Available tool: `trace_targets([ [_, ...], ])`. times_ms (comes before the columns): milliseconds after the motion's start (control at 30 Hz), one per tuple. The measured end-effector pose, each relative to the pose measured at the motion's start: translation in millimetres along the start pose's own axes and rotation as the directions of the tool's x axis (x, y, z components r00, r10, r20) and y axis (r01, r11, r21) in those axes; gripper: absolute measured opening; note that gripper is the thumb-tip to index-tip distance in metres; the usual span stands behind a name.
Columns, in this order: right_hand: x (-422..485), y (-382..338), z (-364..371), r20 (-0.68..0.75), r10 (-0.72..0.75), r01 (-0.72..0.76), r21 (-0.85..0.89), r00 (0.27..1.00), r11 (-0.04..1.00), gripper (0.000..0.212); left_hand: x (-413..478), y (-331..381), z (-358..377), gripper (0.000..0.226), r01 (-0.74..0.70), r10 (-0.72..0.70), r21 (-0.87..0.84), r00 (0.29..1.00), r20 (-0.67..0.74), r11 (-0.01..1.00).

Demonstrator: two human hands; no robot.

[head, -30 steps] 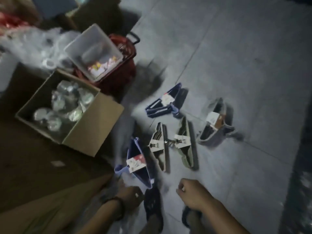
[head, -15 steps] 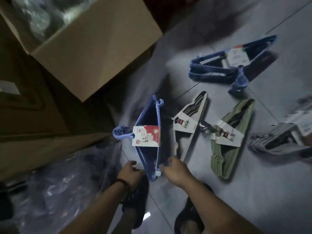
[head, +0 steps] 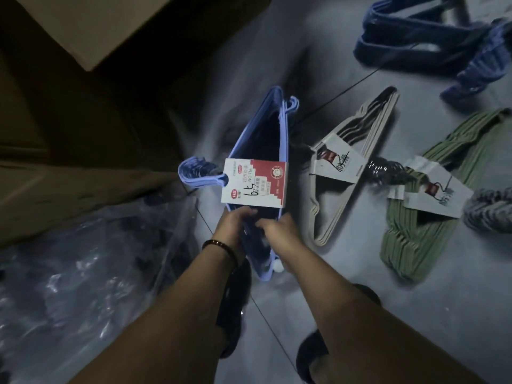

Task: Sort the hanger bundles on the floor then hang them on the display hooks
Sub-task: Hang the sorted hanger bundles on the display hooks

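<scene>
A light blue hanger bundle (head: 273,126) with a red and white card label stands on edge on the grey floor in front of me. My left hand (head: 234,227) grips its left side just below the label. My right hand (head: 277,231) grips its right side at the same height. To the right lie a beige bundle (head: 357,151) and a green bundle (head: 415,234), each with a white label. A dark blue bundle (head: 421,45) lies at the top right. A grey bundle (head: 487,214) shows at the right edge.
A large cardboard box (head: 116,31) stands at the upper left, with flat brown cardboard (head: 69,189) below it. Crumpled clear plastic wrap (head: 83,286) covers the floor at the lower left. My feet in dark slippers (head: 313,353) are below the hands.
The view has dropped closer to the floor. Both hands have moved up along the light blue bundle from its lower tip to just under the label.
</scene>
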State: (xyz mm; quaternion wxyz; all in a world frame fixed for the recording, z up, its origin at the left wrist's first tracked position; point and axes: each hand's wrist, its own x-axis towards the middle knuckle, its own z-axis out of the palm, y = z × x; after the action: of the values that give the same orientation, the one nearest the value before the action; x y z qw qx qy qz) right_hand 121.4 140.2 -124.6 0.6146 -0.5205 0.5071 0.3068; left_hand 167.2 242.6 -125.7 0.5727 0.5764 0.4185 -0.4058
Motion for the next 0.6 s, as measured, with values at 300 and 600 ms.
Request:
trace_targets([
  [300,-23,-1,-8,-0.085,-0.145,0.133,-0.137,0.986,0.982,0.068,-30,1,-20,0.081,0.103,-0.082,-0.08,0.969,0.231,0.992],
  [600,-145,-33,-56,-0.003,-0.221,0.221,-0.018,0.975,0.975,0.048,-132,29,23,0.063,-0.183,0.184,0.061,0.983,-0.001,0.981],
])
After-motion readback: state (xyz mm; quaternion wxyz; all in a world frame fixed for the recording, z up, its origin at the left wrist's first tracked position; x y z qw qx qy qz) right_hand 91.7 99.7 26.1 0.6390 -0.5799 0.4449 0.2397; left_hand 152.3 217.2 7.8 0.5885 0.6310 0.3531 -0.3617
